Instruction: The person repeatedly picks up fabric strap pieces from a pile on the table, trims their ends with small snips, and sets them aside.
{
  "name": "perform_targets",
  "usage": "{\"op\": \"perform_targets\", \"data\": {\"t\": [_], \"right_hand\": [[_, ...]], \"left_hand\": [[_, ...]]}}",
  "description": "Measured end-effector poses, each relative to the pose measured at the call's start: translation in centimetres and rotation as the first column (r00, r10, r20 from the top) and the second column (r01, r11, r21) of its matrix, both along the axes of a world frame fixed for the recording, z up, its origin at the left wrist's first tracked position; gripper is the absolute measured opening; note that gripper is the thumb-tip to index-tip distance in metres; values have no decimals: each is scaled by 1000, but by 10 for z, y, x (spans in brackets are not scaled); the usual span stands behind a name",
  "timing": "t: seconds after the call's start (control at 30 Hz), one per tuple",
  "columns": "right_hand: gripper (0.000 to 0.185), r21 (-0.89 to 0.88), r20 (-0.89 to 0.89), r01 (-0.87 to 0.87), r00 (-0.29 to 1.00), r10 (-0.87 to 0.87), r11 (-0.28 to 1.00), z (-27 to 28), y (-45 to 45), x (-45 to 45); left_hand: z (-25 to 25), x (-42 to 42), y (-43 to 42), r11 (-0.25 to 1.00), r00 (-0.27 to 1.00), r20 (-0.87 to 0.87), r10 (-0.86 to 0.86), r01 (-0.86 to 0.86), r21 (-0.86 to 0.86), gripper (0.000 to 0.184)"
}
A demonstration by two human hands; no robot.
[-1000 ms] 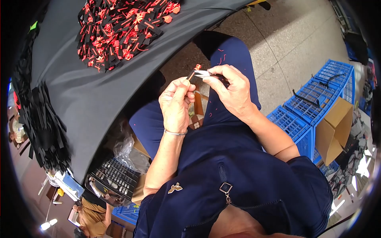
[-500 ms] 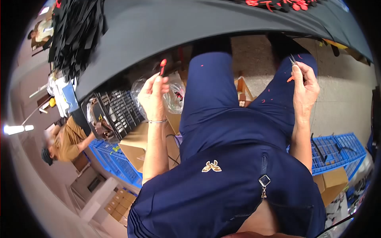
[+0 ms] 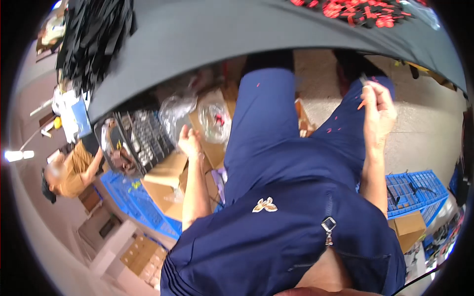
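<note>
Small black-and-red strap pieces (image 3: 363, 12) lie in a loose pile at the far side of the table w/ dark grey cloth cover (image 3: 197, 34); more red/black bits show in a clear, crinkled plastic bag (image 3: 216, 129) between L hand (image 3: 190, 144) and the navy trousers (image 3: 266, 111). L hand: fingertips slightly apart, nothing visible btwn them, near the bag. R hand (image 3: 379, 118): thumb & fingers clamped on a slim, pointed metal tool (image 3: 364, 80), tip out past the fingers, over the R thigh; an orange-red bit (image 3: 361, 105) shows by the palm, can't tell if it's part of the tool.

Risks, my read: tip is close to the thigh, so a slip or knee jerk could prick leg or snag cloth. Red scraps (image 3: 336, 118) on the trousers could drop to the floor or get mixed w/ good pcs if the legs shift. Loose plastic by L hand could catch fingers & spill bits, esp. if eyes are elsewhere.
</note>
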State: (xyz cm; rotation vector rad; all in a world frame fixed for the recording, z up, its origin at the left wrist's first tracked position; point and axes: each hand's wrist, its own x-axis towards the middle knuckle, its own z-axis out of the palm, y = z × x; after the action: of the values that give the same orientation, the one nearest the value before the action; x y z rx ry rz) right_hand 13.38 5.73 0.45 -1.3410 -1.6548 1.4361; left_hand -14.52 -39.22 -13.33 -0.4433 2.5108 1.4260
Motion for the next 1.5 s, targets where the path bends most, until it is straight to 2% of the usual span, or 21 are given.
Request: {"op": "perform_targets", "data": {"t": [0.07, 0.1, 0.13, 0.23, 0.27, 0.33, 0.47, 0.53, 0.73, 0.87, 0.97, 1.07, 1.1, 1.13, 1.17, 1.2, 1.27, 1.33, 1.4, 1.47, 1.5], "right_hand": [[12, 47, -11, 15, 1000, -15, 999, -3, 0, -3], [11, -5, -18, 35, 999, -35, 999, -2, 0, -3], [12, -24, -49, 40, 998, -41, 999, -4, 1, -3], [14, -79, -90, 61, 994, -68, 995, 2, 2, -7], [14, -92, -96, 57, 993, -66, 994, 1, 3, -7], [14, -71, -126, 39, 991, -48, 997, 0, 7, -7], [14, -50, -127, 42, 991, -48, 998, 2, 14, -1], [14, -97, -108, 57, 992, -68, 994, 3, 18, 3], [14, -123, -133, 51, 989, -68, 991, -4, 21, 8], [14, -130, -140, 44, 988, -62, 991, -5, 20, 8], [14, -120, -139, 40, 989, -56, 992, -7, 18, 9], [14, -119, -144, 46, 988, -64, 992, -6, 19, 9], [14, -116, -142, 51, 988, -67, 992, -4, 20, 9], [14, -114, -140, 54, 988, -70, 992, -2, 20, 8], [14, -111, -137, 57, 988, -73, 992, 1, 21, 7], [14, -90, -157, 58, 985, -71, 994, 5, 21, 4], [14, -50, -187, 71, 979, -79, 996, 14, 18, -2], [16, -5, -188, 33, 982, -33, 999, 29, 15, -6], [19, 124, -244, 21, 970, 9, 992, 35, 10, -9], [23, 386, -105, -35, 991, 81, 922, 47, 9, -7], [27, 375, -99, -26, 993, 68, 927, 50, 7, -6]], "left_hand": [[58, 2, 75, 990, 956, -270, -113, 130, 46, 37], [87, 2, 110, 971, 907, -349, -236, 235, -47, 35], [113, 2, 142, 935, 836, -420, -353, 319, -152, 33], [159, 3, 224, 823, 586, -658, -472, 561, -91, 30], [174, 6, 256, 775, 466, -713, -524, 609, -171, 26], [193, 2, 306, 651, 237, -720, -653, 662, -371, 24], [192, -20, 381, 524, 10, -732, -682, 704, -479, 27], [184, -34, 402, 457, -74, -685, -725, 693, -558, 28], [189, -54, 424, 311, -181, -490, -852, 577, -755, 21], [193, -56, 418, 312, -149, -476, -867, 583, -750, 14], [196, -49, 414, 345, -64, -503, -862, 654, -673, 11], [195, -42, 409, 438, -2, -649, -761, 736, -517, 10], [200, -32, 407, 476, 78, -655, -752, 752, -456, 9], [206, -22, 404, 487, 282, -601, -748, 848, -208, 10], [213, -11, 401, 499, 461, -488, -742, 865, 58, 10], [219, 0, 398, 508, 595, -325, -735, 801, 318, 11], [226, 24, 393, 484, 656, -72, -751, 620, 617, 15], [221, 47, 386, 481, 604, 52, -795, 576, 661, 17], [212, 67, 381, 455, 544, 97, -833, 576, 679, 15], [204, 87, 379, 440, 531, 40, -846, 654, 616, 13], [201, 96, 377, 393, 489, -115, -865, 802, 449, 13]]}}
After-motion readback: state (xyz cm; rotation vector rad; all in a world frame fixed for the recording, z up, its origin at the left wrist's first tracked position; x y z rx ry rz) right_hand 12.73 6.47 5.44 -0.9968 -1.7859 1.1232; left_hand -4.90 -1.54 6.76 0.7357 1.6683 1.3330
